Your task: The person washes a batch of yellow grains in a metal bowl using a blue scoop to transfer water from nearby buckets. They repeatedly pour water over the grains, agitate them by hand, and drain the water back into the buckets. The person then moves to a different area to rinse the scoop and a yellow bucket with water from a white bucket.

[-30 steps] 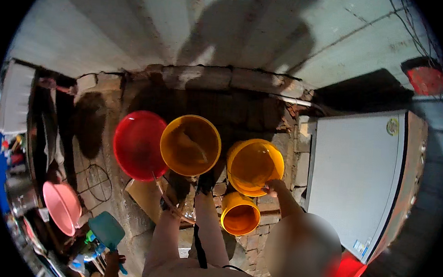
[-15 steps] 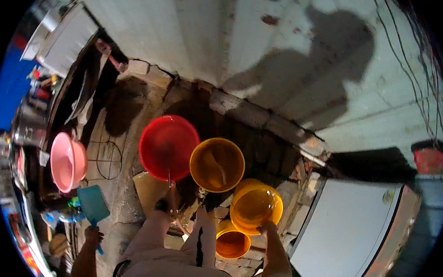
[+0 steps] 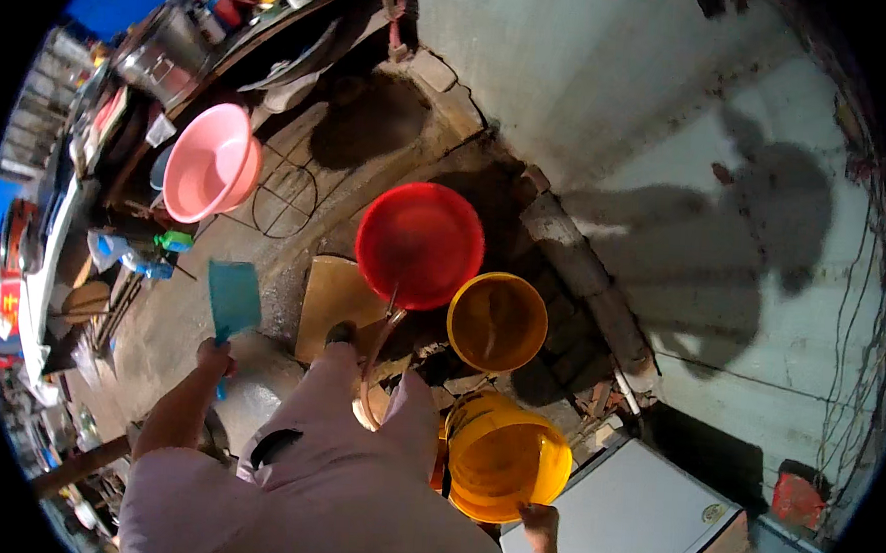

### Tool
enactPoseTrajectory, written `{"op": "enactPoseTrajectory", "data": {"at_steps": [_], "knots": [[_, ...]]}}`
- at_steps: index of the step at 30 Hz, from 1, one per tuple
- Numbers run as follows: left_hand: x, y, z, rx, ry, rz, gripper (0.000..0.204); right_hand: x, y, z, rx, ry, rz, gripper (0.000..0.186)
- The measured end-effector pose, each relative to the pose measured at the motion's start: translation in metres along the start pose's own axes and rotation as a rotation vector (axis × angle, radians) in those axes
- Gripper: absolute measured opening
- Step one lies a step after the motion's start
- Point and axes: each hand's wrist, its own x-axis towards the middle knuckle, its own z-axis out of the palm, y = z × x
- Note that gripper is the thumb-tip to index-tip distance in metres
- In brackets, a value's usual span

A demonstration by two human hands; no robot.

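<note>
My left hand (image 3: 215,357) is closed round the handle of a teal plastic scoop (image 3: 233,301), held out to the left with its flat square end upward. On the right, my right hand (image 3: 540,527) grips the near rim of a yellow bucket (image 3: 467,428), which is tilted and shows its wet-looking inside. Beyond it a second yellow bucket (image 3: 544,327) stands with something pale inside. A red basin (image 3: 476,243) is beside that one. One end of a pinkish hose (image 3: 370,368) reaches the basin's near edge.
A pink basin (image 3: 183,178) sits at the left near a wire ring (image 3: 315,195). Cardboard (image 3: 326,305) lies by my foot. A pale wall (image 3: 612,105) with stones at its base bounds the far right. A white-topped cabinet (image 3: 641,517) stands beside the tilted bucket.
The view has turned and shifted. The tilted yellow bucket, still in my right hand, now largely hides the orange-yellow bucket below it. My left hand keeps the scoop.
</note>
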Motion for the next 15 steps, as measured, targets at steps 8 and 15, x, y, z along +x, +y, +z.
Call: {"op": "enactPoseTrajectory", "data": {"at_steps": [8,15], "knots": [[-0.025,-0.054,-0.003,-0.444,0.011,-0.132,0.019,-0.064,-0.113,-0.07,0.04,0.095,0.082,0.034],[-0.022,-0.148,-0.055,-0.458,0.086,-0.251,0.015,-0.053,-0.174,-0.055,-0.489,0.035,-0.357,0.034]]}}
